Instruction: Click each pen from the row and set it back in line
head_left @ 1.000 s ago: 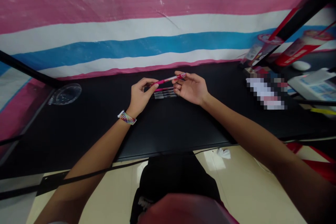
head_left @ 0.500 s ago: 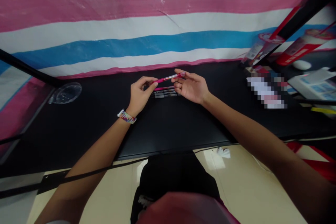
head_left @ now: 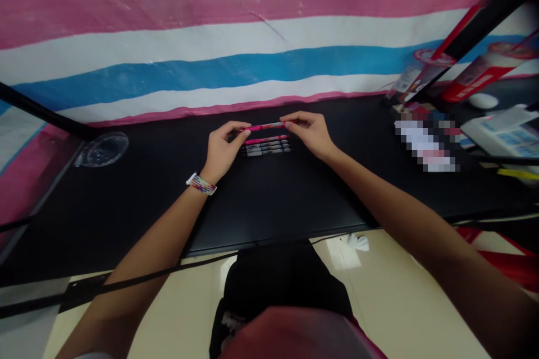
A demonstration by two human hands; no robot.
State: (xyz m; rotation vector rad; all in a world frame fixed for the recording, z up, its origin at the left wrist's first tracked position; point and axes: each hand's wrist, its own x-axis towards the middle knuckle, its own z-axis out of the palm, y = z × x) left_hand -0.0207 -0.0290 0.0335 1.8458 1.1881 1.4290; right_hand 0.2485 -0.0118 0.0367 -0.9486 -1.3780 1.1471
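Observation:
A pink pen with a clear barrel is stretched level between my two hands. My left hand pinches its left end, and a patterned band circles that wrist. At the other end, the fingertips of my right hand close on the pen. Just below it, another pink pen lies on the black table. Several grey and clear pens lie side by side in a row with it, nearer to me.
A clear plastic lid lies at the left. To the right stand a cup with a red straw and a red-and-white cup, near a white mouse-like object and a pale device. A striped sheet hangs behind.
The pen has gone from slanted to nearly level and come down slightly. My right hand has turned from palm-up to palm-down, now pinching the pen's right end.

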